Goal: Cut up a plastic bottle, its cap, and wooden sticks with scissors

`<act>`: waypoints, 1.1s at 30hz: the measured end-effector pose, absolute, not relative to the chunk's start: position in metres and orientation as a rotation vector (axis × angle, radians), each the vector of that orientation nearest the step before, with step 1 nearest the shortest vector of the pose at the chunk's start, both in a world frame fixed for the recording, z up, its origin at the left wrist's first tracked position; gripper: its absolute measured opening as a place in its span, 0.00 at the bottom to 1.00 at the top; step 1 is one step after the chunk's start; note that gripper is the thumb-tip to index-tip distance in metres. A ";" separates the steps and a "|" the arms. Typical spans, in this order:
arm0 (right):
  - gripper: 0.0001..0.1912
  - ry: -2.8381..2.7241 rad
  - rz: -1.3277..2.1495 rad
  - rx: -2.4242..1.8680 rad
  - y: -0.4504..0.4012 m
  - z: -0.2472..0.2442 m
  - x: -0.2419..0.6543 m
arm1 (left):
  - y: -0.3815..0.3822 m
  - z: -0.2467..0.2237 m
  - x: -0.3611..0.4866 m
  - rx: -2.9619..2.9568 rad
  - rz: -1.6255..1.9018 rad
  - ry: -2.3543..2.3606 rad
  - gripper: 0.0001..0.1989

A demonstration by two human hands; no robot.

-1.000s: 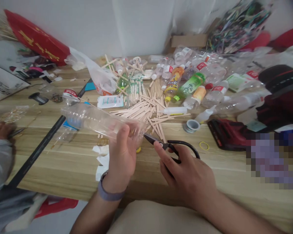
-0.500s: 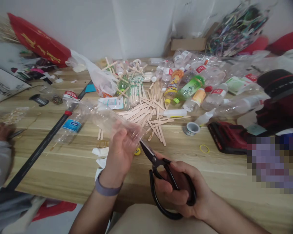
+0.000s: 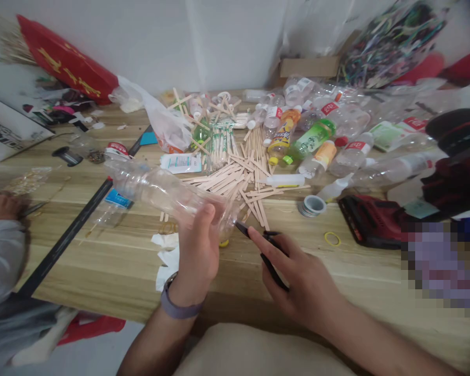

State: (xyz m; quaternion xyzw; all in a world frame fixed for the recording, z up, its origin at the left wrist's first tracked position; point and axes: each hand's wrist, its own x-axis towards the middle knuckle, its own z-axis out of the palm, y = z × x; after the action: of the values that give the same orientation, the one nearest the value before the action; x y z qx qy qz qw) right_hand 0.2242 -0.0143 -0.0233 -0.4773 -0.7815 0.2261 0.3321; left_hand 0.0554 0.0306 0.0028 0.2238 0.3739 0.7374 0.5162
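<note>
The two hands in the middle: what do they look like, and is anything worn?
The left hand and right hand are bare human hands, with no gloves, cables or sleeves showing. Around the left wrist is a greyish-purple strap with a dark part at its upper edge, perhaps a watch; the right wrist shows nothing.

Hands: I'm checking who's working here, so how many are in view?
3: the left hand gripping the clear plastic bottle, the right hand holding black-handled metal scissors, and a co-worker's hand at far left. Others may be hidden.
</note>
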 end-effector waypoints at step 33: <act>0.15 -0.196 2.690 0.060 -0.014 -0.051 0.212 | 0.037 0.004 0.040 0.447 1.431 0.803 0.20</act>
State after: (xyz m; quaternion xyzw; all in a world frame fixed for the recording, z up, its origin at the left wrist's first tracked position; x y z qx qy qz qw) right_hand 0.2124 -0.0141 -0.0512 0.0216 -0.0710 0.9727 0.2198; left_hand 0.0402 0.0370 0.0038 0.1974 0.3550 0.6322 0.6597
